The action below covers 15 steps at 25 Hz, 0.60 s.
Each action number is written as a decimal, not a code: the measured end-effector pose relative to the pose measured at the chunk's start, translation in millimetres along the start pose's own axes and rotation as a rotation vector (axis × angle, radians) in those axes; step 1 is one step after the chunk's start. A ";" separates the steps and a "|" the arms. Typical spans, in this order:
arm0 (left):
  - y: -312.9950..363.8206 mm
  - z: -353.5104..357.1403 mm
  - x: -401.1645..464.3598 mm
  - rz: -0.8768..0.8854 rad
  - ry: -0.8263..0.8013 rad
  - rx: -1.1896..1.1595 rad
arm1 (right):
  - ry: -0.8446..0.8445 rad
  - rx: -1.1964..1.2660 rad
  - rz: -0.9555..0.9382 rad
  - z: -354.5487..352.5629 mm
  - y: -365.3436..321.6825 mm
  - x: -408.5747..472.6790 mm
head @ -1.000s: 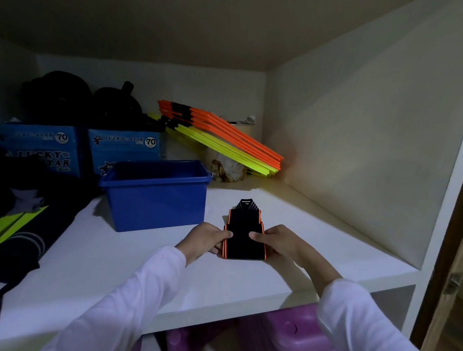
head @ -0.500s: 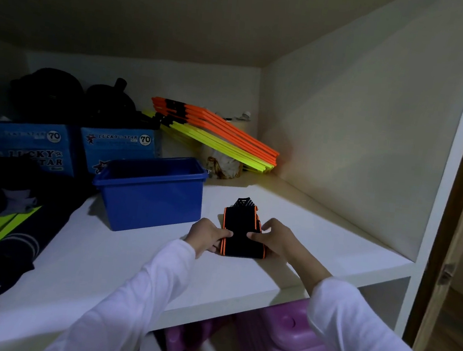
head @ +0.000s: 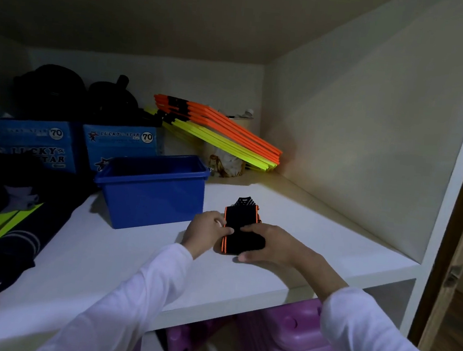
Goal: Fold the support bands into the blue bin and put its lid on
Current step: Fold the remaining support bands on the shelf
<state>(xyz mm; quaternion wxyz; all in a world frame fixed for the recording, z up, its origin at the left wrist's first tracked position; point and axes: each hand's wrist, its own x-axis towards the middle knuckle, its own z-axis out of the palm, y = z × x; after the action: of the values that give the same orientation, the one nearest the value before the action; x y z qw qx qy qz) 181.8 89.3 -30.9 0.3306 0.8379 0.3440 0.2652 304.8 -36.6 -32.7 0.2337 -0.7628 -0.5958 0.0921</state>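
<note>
Support band (head: 241,225) on shelf (head: 119,255), grasped between left grip (head: 204,232) and right grip (head: 271,246); beside blue bin (head: 151,192)

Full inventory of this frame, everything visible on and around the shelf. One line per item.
support band: 1, black with orange edges, folded on the shelf right of the bin, under both hands
blue bin: 1, blue, open, no lid on it, mid shelf
shelf: 1, white, carries everything above
Lucky Star boxes: 2, blue, behind the bin
flat bars: 1 stack, orange over yellow, leaning at back right
dark gear: several pieces, black, on the boxes; cannot tell what
dark and neon-yellow garments: pile, left end of shelf
purple case: 1, below the shelf
left hand: pinching the band's left edge
right hand: pressing on the band
</note>
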 end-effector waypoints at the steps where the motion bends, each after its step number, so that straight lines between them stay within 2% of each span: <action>1: -0.7 -0.4 -1.5 0.092 -0.005 -0.013 | -0.015 0.011 0.004 -0.2 2.2 -1.2; 3: -2.9 -0.6 -6.0 0.221 -0.109 -0.060 | 0.004 0.021 -0.013 0.6 6.6 -0.1; 6: -5.9 -4.3 -9.2 0.258 -0.277 0.014 | 0.043 0.059 -0.031 -1.1 8.9 3.6; 9: -8.2 -7.3 -5.4 0.291 -0.259 0.110 | 0.063 0.188 0.001 -6.6 9.4 8.6; 11: -2.2 -10.0 -5.6 0.201 -0.255 -0.131 | 0.108 0.404 0.038 -9.0 9.9 11.4; 13: 3.8 -9.9 -7.7 0.039 -0.305 -0.407 | 0.153 0.591 0.087 -8.0 10.7 11.6; 15: 3.9 -7.9 -4.0 -0.100 -0.295 -0.454 | 0.173 0.678 0.147 -5.4 14.4 14.1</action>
<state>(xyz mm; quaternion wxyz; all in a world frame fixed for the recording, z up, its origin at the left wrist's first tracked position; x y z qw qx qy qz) 175.5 87.1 -23.8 0.5689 0.7540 0.2649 0.1941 323.4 -27.0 -32.8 0.5157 -0.6878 -0.4529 0.2363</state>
